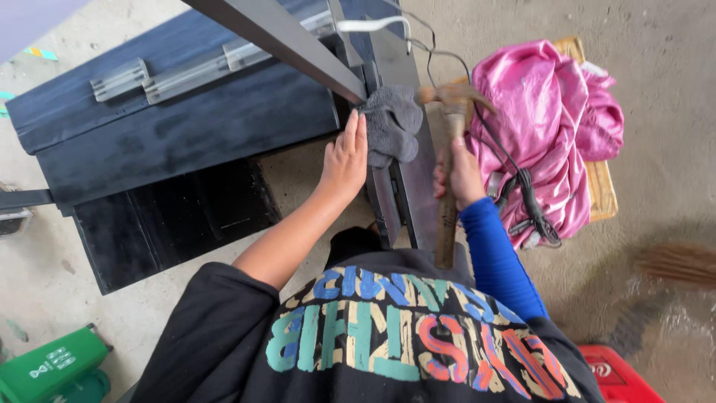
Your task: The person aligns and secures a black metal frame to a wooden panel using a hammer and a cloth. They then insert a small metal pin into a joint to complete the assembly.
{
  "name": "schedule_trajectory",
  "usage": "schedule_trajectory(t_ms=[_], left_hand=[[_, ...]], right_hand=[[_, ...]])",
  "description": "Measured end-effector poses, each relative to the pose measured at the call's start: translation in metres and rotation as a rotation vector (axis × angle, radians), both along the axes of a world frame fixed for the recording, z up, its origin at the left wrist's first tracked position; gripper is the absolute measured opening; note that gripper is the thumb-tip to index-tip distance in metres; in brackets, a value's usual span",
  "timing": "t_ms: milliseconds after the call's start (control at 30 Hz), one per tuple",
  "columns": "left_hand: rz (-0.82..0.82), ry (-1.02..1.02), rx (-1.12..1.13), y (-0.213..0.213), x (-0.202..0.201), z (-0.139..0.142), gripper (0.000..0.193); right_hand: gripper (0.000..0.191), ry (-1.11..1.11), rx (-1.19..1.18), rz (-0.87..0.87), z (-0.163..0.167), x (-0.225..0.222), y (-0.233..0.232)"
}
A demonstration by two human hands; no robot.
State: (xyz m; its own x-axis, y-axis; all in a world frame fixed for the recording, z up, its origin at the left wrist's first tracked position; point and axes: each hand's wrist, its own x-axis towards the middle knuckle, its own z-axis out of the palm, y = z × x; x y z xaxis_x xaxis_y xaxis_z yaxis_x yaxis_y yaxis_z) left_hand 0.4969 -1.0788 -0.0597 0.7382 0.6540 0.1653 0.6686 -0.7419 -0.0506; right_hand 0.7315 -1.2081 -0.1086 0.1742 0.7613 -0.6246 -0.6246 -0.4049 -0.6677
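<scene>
Head view: looking down on the person's own two hands at a dark metal frame edge (pixel 406 186), with a concrete floor (pixel 671 112) below.
Landmark: a grey cloth (pixel 391 123) bunched over the frame edge where a slanting grey bar (pixel 291 45) meets it.
Left hand: the left hand (pixel 344 160) lies flat, fingers straight and together, pressing against the frame just left of the cloth — fingertips touching the cloth's edge.
Right hand: the right hand (pixel 461 175) is closed in a fist round the wooden handle of a hammer (pixel 450 149), just right of and below the cloth.
Hammer axis: the handle runs nearly straight away from the body; the rusty head sits level with the cloth, just to its right — apart or touching, I cannot tell.
Nearer hand: the left is on the cloth already; the right reaches it only through the hammer head.
Around: a dark panel (pixel 179 127) left of the cloth; pink fabric (pixel 544 127) and a black cable (pixel 526 186) to its right.
</scene>
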Motion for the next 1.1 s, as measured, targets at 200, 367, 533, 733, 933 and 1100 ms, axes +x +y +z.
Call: schedule_trajectory(t_ms=[200, 367, 533, 733, 933, 1100], left_hand=[[-0.012, 0.039, 0.029, 0.000, 0.006, 0.014, 0.066], [0.032, 0.121, -0.170, -0.002, 0.016, 0.057, 0.069], [-0.153, -0.104, -0.568, -0.054, 0.043, 0.091, 0.067], [-0.021, -0.494, -0.905, -0.047, 0.096, 0.071, 0.063], [0.119, -0.299, -0.584, 0.010, 0.112, 0.103, 0.061], [0.122, 0.214, -0.253, 0.045, 0.120, 0.149, 0.065]], right_hand=[[0.057, 0.008, 0.033, -0.054, 0.003, -0.005, 0.006], [0.051, 0.105, -0.067, 0.151, 0.000, -0.024, 0.008], [0.050, 0.141, -0.149, 0.008, -0.009, 0.026, -0.019], [0.050, 0.186, -0.136, -0.071, -0.016, 0.055, -0.059], [0.048, 0.127, -0.098, 0.038, -0.013, 0.053, -0.068], [0.047, 0.079, -0.076, 0.162, -0.007, 0.037, -0.016]])
